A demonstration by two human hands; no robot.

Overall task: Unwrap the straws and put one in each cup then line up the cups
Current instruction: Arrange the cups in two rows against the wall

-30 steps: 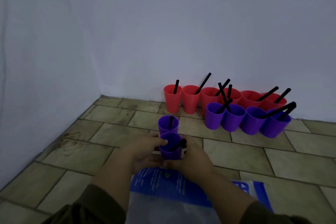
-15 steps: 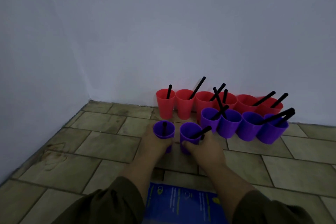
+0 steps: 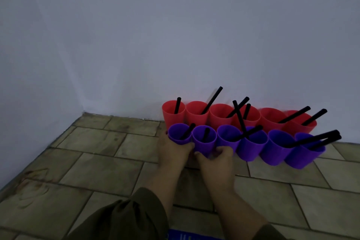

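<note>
1. Your purple cups [image 3: 251, 152] stand in a row of six on the tiled floor [image 3: 101, 169], their sides touching. They sit just in front of a row of six red cups [image 3: 194, 120], which is set against the wall [image 3: 175, 35].
2. Every cup is plain, smooth plastic, wider at the rim than at the base, and each holds one black straw [image 3: 212, 100]. The straws lean at different angles, mostly to the right, and two cross near the middle of the rows.
3. Your left hand [image 3: 171, 154] grips the end cup [image 3: 174, 132] at the left of the purple row, with the thumb curled across its front.
4. Your right hand [image 3: 216, 160] grips the next cup [image 3: 204, 147], thumb on its left side and fingers on its right. Your two hands are close together.
5. A blue bag [image 3: 187, 236] shows at the bottom edge, and its white print is too small to read.
</note>
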